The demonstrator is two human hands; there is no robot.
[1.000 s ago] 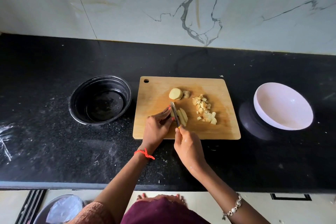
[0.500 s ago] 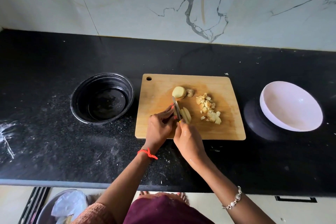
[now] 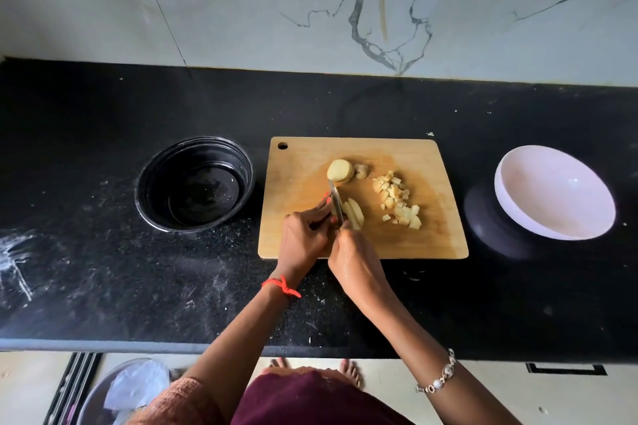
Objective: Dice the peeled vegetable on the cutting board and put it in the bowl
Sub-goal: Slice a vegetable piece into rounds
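A wooden cutting board [image 3: 303, 169] lies on the black counter. On it sit a peeled potato chunk [image 3: 340, 170], a small scrap [image 3: 361, 170], a pile of pale diced cubes [image 3: 397, 200], and a few cut slices [image 3: 355, 214]. My right hand [image 3: 357, 260] grips the handle of a knife [image 3: 335, 202], blade pointing away from me, just left of the slices. My left hand [image 3: 303, 238] holds a potato piece against the blade's left side; that piece is mostly hidden by my fingers. The white bowl [image 3: 556, 193] sits tilted to the right of the board.
A black bowl [image 3: 195, 183] stands left of the board. The white bowl leans on a dark round base [image 3: 490, 228]. The marble wall [image 3: 310, 3] rises behind the counter. Below the counter edge, a metal bin [image 3: 114, 393] holds plastic.
The knife blade has moved slightly away from me along the slices. Both hands stay close together at the board's near middle. The camera has shifted a little.
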